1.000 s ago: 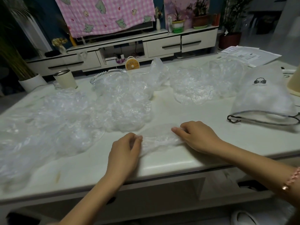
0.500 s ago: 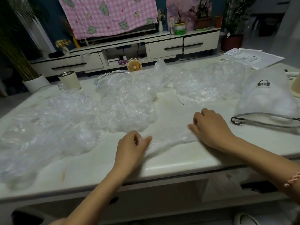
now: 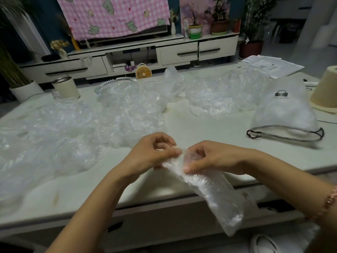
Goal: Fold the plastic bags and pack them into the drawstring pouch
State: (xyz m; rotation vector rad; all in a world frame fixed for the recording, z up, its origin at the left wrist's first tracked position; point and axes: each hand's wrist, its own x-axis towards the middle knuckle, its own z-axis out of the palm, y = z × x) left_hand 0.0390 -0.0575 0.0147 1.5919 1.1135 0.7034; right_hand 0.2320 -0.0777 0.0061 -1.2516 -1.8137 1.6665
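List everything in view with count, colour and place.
white table: one, white, foreground.
held clear plastic bag: one, clear, hanging past table's near edge.
crumpled clear plastic bags: several, clear, across table.
white fabric drawstring pouch: one, white, table right.
cream cylindrical cup: one, cream, table far-left.
clear glass dish: one, clear, behind bags.
cream cone: one, cream, right edge.
printed paper sheets: several, white, far-right corner.
small yellow fan: one, yellow, beyond table.
left hand: one, pinching that bag.
right hand: one, pinching that bag.
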